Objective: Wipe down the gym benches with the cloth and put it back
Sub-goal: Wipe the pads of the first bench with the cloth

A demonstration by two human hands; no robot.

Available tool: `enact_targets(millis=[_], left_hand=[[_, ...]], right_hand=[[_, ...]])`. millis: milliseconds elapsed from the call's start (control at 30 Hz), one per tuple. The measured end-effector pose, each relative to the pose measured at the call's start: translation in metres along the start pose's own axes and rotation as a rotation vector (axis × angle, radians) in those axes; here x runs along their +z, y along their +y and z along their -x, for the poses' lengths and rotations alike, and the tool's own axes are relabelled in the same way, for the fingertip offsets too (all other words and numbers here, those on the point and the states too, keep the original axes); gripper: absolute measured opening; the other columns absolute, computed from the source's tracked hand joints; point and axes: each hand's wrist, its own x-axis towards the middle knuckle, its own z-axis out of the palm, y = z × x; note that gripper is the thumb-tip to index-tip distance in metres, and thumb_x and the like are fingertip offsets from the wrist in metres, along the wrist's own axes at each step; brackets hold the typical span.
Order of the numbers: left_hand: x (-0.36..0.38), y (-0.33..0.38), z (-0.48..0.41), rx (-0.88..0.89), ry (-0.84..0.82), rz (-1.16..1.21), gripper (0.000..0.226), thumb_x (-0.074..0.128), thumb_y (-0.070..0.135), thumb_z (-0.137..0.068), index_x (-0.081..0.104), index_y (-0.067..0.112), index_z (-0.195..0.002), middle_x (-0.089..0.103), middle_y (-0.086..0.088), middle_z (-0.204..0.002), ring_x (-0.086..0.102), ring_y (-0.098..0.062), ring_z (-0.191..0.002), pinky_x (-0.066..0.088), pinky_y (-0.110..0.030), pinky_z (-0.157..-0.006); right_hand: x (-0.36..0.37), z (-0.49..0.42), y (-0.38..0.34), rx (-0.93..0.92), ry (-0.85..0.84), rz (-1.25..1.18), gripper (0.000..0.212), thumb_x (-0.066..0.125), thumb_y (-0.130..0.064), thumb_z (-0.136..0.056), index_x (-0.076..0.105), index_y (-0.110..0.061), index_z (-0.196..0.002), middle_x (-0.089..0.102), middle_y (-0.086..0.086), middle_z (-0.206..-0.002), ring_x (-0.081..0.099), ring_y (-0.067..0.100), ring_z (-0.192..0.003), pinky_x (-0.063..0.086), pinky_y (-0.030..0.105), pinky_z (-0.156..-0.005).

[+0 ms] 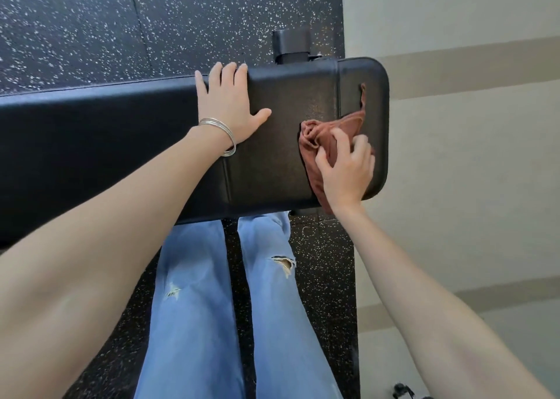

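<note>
The right hand (345, 168) is bunched down on the cloth (321, 138), fingers curled and pinching its gathered folds against the end pad of the bench (121, 144). The cloth is a rust-brown rag, plainly soft and light: it crumples into ridges just ahead of the fingertips, 1 loose corner trails up and away from the grip toward the far edge, and another flap hangs off the near edge below the wrist. It should be held in a wad under the palm, since a pinch at a corner would only drag it limp. The left hand (230, 102) lies flat and spread on the pad well to the side of the cloth, fingers over the far edge, gripping nothing. The vinyl looks smooth, firm, likely slick. No brand, label or writing is readable anywhere.
</note>
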Motion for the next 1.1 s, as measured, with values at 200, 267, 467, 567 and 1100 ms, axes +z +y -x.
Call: enact_targets(millis=[200, 267, 467, 567, 1100], left_hand=[[0.0, 0.017, -0.005, -0.013, -0.019, 0.019, 0.086, 0.049, 0.063, -0.083, 0.021, 0.012, -0.146, 0.025, -0.011, -0.152, 0.016, -0.035, -0.142, 0.008, -0.059, -0.114], [0.001, 0.015, -0.006, -0.017, -0.009, 0.017, 0.085, 0.049, 0.063, -0.082, 0.022, 0.013, -0.146, 0.026, -0.01, -0.152, 0.017, -0.034, -0.141, 0.009, -0.059, -0.114], [0.003, 0.016, -0.006, -0.023, 0.015, 0.014, 0.084, 0.05, 0.062, -0.082, 0.024, 0.013, -0.144, 0.028, -0.01, -0.15, 0.02, -0.034, -0.14, 0.01, -0.059, -0.114], [0.0, 0.019, -0.007, -0.039, -0.01, 0.035, 0.085, 0.05, 0.063, -0.082, 0.023, 0.012, -0.145, 0.027, -0.01, -0.15, 0.018, -0.035, -0.141, 0.009, -0.061, -0.114], [0.003, 0.071, -0.023, 0.116, -0.03, 0.041, 0.089, 0.049, 0.064, -0.082, 0.015, 0.016, -0.149, 0.021, -0.005, -0.154, 0.015, -0.029, -0.142, 0.007, -0.069, -0.108]], right_hand=[[-0.004, -0.067, -0.034, 0.071, 0.077, -0.055, 0.032, 0.053, -0.037, -0.087, 0.058, -0.021, -0.114, 0.054, 0.011, -0.104, 0.053, 0.025, -0.096, 0.042, 0.035, -0.081], [-0.005, -0.112, -0.052, 0.085, 0.048, -0.021, 0.033, 0.052, -0.04, -0.088, 0.055, -0.023, -0.116, 0.053, 0.007, -0.113, 0.051, 0.022, -0.105, 0.041, 0.034, -0.086], [-0.011, -0.185, -0.062, 0.038, -0.346, 0.08, 0.035, 0.055, -0.043, -0.085, 0.054, -0.027, -0.117, 0.052, 0.008, -0.124, 0.052, 0.029, -0.111, 0.041, 0.04, -0.091], [-0.012, -0.147, -0.042, -0.053, -0.117, 0.021, 0.034, 0.049, -0.041, -0.087, 0.053, -0.025, -0.116, 0.052, 0.007, -0.116, 0.052, 0.024, -0.106, 0.041, 0.036, -0.088], [-0.008, -0.061, 0.014, -0.015, 0.125, -0.05, 0.033, 0.052, -0.039, -0.082, 0.064, -0.019, -0.104, 0.057, 0.011, -0.089, 0.056, 0.026, -0.079, 0.043, 0.033, -0.069]])
